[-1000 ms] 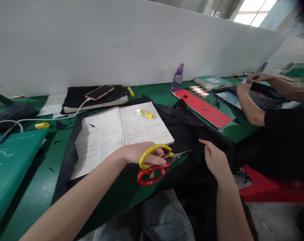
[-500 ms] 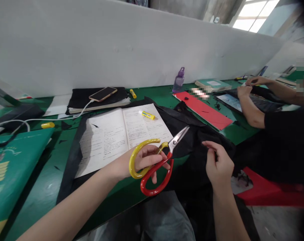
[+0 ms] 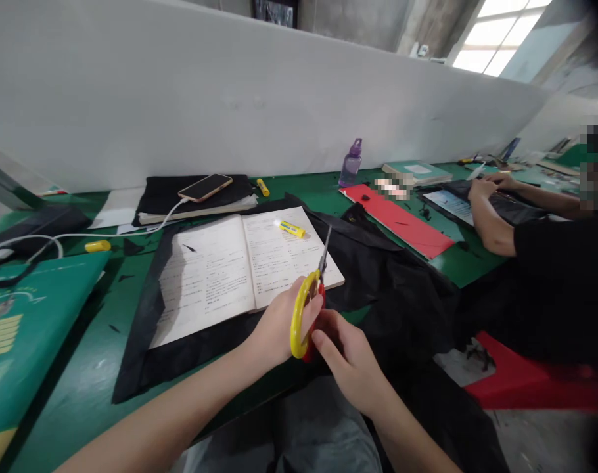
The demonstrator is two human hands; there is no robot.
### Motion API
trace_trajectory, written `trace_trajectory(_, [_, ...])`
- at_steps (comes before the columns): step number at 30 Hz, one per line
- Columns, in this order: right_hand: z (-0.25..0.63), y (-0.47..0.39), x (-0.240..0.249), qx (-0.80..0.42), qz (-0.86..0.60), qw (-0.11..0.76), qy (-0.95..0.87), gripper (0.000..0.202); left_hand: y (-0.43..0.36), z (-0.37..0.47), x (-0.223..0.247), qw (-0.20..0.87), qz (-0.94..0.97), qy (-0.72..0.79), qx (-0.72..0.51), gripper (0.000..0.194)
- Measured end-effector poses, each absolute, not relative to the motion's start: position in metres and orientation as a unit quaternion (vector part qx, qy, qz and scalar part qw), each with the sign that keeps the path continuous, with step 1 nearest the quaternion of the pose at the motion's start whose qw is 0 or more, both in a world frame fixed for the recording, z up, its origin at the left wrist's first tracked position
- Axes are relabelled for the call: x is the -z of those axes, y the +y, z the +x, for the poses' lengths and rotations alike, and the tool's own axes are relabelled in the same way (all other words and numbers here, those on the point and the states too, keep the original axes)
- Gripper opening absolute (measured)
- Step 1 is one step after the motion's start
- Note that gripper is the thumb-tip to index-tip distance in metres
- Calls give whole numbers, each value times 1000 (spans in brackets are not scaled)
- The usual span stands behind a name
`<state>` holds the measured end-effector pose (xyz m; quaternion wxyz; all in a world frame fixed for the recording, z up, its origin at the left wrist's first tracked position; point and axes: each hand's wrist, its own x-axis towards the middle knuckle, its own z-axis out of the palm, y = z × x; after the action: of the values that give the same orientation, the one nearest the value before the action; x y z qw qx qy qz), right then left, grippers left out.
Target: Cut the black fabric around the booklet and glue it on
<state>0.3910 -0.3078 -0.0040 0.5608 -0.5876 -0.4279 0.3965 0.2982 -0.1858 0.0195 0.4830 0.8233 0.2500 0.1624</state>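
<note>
A pair of scissors with one yellow and one red handle is in my left hand, whose thumb passes through the yellow loop. The blades point up and away, seen nearly edge-on. My right hand is closed at the red handle, its fingertips partly hidden behind the loops. Beyond my hands an open book lies on black cloth. A yellow glue stick rests across its right page. More black cloth spreads to the right of the book.
A phone on a cable lies on a black-covered book at the back. A green book is at left. Further right are a purple bottle, a red sheet and another person's arms. Black scraps dot the green table.
My right hand has moved left to meet the scissors and closed at the red handle. The scissors have turned from angled rightward to nearly upright and edge-on.
</note>
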Motion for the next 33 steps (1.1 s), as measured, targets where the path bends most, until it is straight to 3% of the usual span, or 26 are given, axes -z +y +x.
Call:
trace_trajectory(9, [393,-296,8,-508,-464,697,-202,31,-188,301,-23,490,826,229,-158,23])
trace_trajectory(16, [393,-296,4,-547,-442,683,-197,30,-192,301,-31,487,835,226,-119,23])
trace_trajectory(23, [400,-292,2,-495,-480,700,-187,49,-190,303,-27,509,827,200,-130,21])
trace_trajectory(33, [407,-290,-8,-451,-534,672,-243,50,-189,301,-41,461,859,191,-120,21])
